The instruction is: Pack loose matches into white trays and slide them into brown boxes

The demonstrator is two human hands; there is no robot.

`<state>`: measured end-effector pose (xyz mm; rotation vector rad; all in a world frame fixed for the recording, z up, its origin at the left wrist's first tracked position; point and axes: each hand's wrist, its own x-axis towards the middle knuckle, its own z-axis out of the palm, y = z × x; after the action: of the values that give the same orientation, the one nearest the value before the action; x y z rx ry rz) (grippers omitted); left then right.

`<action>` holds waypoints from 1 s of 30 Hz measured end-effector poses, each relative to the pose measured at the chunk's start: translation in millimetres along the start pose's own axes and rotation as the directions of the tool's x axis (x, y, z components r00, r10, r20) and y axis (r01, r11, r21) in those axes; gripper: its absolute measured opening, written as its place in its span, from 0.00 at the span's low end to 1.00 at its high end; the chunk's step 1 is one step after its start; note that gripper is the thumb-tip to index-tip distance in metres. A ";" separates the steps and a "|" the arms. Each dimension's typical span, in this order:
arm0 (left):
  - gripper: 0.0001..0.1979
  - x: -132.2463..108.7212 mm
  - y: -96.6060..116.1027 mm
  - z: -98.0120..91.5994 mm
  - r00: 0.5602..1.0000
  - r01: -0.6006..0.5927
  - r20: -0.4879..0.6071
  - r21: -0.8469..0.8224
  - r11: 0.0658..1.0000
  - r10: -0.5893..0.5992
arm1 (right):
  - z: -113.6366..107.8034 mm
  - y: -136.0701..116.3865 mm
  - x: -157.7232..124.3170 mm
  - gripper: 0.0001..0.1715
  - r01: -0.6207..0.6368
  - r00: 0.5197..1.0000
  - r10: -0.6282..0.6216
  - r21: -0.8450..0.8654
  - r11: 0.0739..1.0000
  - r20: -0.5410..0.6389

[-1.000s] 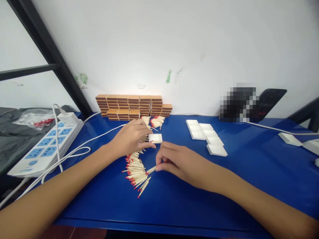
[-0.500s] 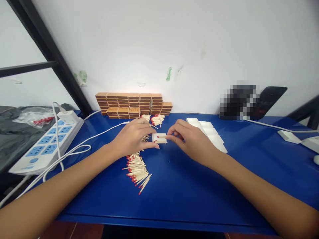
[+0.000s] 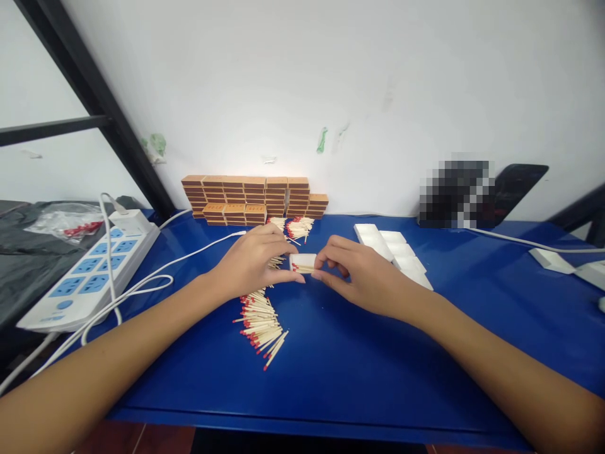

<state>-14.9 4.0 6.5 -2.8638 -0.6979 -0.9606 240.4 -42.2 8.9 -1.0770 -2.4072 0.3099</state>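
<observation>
A small white matchbox tray (image 3: 302, 261) lies on the blue table (image 3: 340, 366) with a few red-tipped matches in it. My left hand (image 3: 253, 261) curls round its left end, thumb and fingers closed on it. My right hand (image 3: 357, 272) pinches at the tray's right end, fingertips pressed together on the matches there. A loose pile of red-tipped matches (image 3: 259, 321) lies just below my left hand. A second, smaller pile of matches (image 3: 297, 228) sits behind the tray.
Orange matchbox sleeves (image 3: 250, 200) are stacked against the wall. Several white empty trays (image 3: 394, 249) lie to the right. A white power strip (image 3: 89, 271) with cables sits at the left edge. A blurred dark object (image 3: 456, 192) stands at back right.
My right hand left the lower match pile with matches, moved up to the tray and now presses at its right end. My left hand stayed on the tray.
</observation>
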 end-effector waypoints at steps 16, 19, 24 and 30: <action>0.25 -2.0 0.2 4.3 1.000 -0.021 0.004 -0.019 1.000 0.021 | 16.9 -3.2 -1.8 0.06 -0.038 0.996 0.042 0.055 0.998 -0.072; 0.22 -3.9 -4.2 4.3 1.000 -0.022 0.002 0.032 0.999 0.022 | 17.7 -16.8 -3.8 0.05 0.049 0.996 -0.040 0.121 0.991 -0.080; 0.20 -5.1 -8.3 4.3 0.999 -0.039 0.035 0.077 0.996 0.037 | 23.1 -42.3 -11.9 0.05 0.049 0.971 -0.107 0.264 0.963 0.212; 0.24 -4.3 -7.9 5.4 0.999 -0.038 0.014 0.084 0.996 0.037 | 32.2 -54.3 -17.7 0.06 0.091 0.929 -0.174 0.254 0.963 0.326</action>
<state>-18.3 10.3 -1.1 -2.8010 -0.6666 -0.8877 199.4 -91.8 -3.6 -0.7994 -2.6474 0.7747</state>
